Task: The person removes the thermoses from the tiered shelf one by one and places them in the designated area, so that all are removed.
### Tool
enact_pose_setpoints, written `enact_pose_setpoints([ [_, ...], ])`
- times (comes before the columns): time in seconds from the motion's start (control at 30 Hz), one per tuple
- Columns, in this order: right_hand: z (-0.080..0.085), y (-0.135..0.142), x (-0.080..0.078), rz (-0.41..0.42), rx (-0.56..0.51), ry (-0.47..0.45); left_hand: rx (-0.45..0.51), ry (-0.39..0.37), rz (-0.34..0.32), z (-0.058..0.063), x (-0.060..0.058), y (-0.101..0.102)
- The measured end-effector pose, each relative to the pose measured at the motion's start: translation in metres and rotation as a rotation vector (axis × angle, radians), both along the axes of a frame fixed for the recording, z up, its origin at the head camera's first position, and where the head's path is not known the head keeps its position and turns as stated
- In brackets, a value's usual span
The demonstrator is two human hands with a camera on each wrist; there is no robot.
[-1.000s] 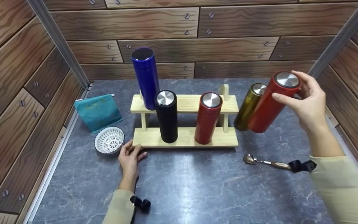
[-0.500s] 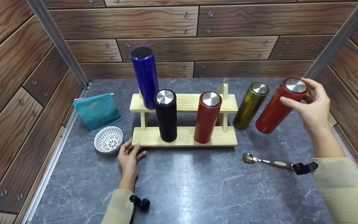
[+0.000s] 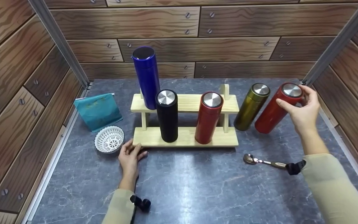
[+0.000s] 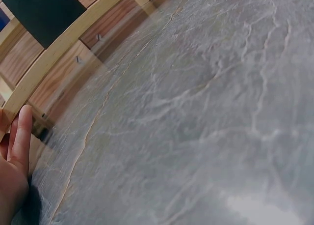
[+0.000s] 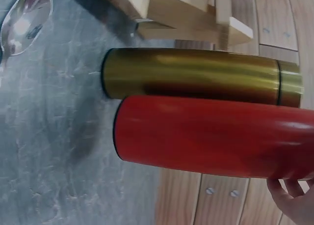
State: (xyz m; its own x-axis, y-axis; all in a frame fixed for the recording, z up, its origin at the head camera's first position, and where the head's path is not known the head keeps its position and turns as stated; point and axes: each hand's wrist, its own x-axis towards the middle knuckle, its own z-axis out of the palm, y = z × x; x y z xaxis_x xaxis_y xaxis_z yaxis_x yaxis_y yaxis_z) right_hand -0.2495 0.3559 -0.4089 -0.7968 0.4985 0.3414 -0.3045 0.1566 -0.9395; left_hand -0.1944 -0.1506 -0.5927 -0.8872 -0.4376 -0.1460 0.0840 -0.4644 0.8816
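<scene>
The step in hand looks like positioning a red bottle, which the right-hand grip holds near its cap, toward the right edge of the desk. Thumb in front and fingers behind, the grip closes around the bottle's upper part. The bottle is roughly upright, just beside the gold bottle; whether its base touches the desk I cannot tell. Any next move seems to call for keeping it level and clear of its neighbour, since a sideways swing could knock the gold one. The right forearm reaches in from the front right corner, passing beyond the spoon. The left forearm comes from the front edge, and the left-hand grip touches the front left corner of the wooden rack; whether it pinches or merely steadies that shelf is unclear. A black bottle and a second red bottle stand on the lower shelf.
</scene>
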Motion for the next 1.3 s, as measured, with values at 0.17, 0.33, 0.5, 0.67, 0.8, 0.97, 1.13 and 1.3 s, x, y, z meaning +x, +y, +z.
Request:
enact_pose_setpoints([
  [0.17, -0.016, 0.002, -0.008, -0.079, 0.033, -0.001, 0.005, 0.009, 0.0, 0.0, -0.001, 0.0],
  [0.33, -0.027, 0.003, -0.015, -0.11, 0.021, -0.005, 0.009, 0.01, -0.004, -0.001, -0.001, 0.0],
  [0.5, -0.031, 0.003, -0.019, -0.121, -0.034, -0.015, 0.004, 0.0, -0.002, -0.001, -0.001, 0.0],
  [0.67, -0.033, 0.002, -0.023, -0.125, -0.058, -0.033, -0.025, -0.016, 0.004, 0.0, -0.001, 0.0],
  [0.8, -0.037, 0.001, -0.027, -0.119, -0.042, -0.05, -0.027, -0.014, 0.005, 0.0, -0.001, 0.0],
  [0.97, -0.038, -0.001, -0.029, -0.114, -0.045, -0.069, -0.004, -0.003, 0.011, 0.0, 0.0, 0.001],
  [1.13, -0.04, -0.001, -0.032, -0.105, -0.031, -0.068, 0.005, 0.003, 0.014, 0.0, 0.0, 0.002],
  [1.3, -0.043, 0.001, -0.032, -0.103, 0.04, -0.05, 0.003, 0.003, 0.016, 0.001, 0.0, 0.001],
])
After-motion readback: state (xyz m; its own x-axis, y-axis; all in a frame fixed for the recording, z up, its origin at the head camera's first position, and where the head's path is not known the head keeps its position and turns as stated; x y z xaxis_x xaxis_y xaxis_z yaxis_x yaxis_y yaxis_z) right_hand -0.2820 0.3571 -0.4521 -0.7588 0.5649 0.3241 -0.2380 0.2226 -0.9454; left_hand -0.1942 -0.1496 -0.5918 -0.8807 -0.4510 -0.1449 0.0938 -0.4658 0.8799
